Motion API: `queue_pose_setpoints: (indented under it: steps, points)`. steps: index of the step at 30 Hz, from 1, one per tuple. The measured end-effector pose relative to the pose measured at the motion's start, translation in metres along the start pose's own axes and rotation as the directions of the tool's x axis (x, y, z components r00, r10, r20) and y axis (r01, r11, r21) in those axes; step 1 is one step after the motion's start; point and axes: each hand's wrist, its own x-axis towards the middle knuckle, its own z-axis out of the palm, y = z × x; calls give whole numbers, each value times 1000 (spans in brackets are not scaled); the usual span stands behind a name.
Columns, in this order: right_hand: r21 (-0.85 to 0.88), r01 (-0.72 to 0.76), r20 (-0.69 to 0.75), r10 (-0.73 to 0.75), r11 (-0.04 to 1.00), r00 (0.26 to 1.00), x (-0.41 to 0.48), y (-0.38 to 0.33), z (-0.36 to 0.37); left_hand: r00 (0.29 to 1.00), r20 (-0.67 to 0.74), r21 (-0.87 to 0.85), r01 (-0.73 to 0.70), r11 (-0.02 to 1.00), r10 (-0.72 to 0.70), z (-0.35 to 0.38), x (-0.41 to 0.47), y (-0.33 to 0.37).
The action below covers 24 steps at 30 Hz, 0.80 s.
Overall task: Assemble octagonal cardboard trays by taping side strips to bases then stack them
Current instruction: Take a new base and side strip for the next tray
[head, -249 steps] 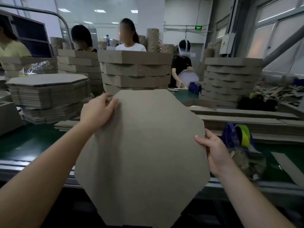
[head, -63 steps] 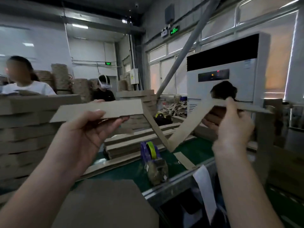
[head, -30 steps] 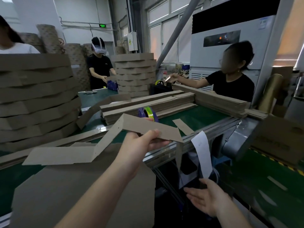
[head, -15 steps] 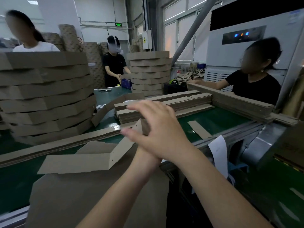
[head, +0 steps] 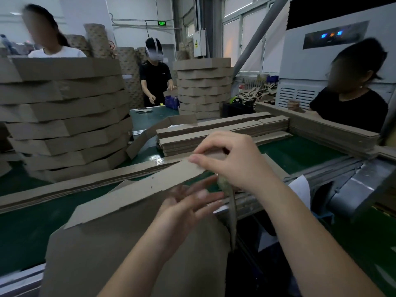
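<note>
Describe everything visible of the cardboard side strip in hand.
The side strip is a long grey-brown cardboard band, creased into segments. It lies along the far side of the base, rising to the right, where the right hand pinches its end; past a fold, another segment hangs down. The left hand, open, is beside it.

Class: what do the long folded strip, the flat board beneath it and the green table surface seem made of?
Long grey-brown folded side strip: matte cardboard, by its dull face and crisp crease. Flat grey-brown base board: the same matte cardboard, likely. Dark green belt surface: smooth, slightly glossy, perhaps rubber or PVC; it reflects light.
</note>
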Motion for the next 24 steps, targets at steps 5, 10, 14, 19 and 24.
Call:
queue_pose_setpoints:
  steps: [5, 10, 14, 19, 24]
  points:
    - [49, -2, -19, 3, 999, 1000, 3, 20, -21, 966, -233, -326, -187, 927, 113, -32, -8, 28]
    - [87, -33, 92, 25, 996, 995, 7, 37, -40, 941, -279, -317, -278, 907, 191, -39, -10, 44]
    - [59, -81, 213, 67, 995, 975, 8, 47, -52, 936, -243, -225, -310, 924, 255, -37, -7, 54]
    - [11, -188, 385, 169, 982, 907, 8, 57, -43, 947, -182, -213, -302, 929, 266, -33, -2, 61]
    - [140, -210, 411, 136, 968, 901, 12, 55, -21, 945, -193, -238, -305, 922, 263, -30, 6, 65]
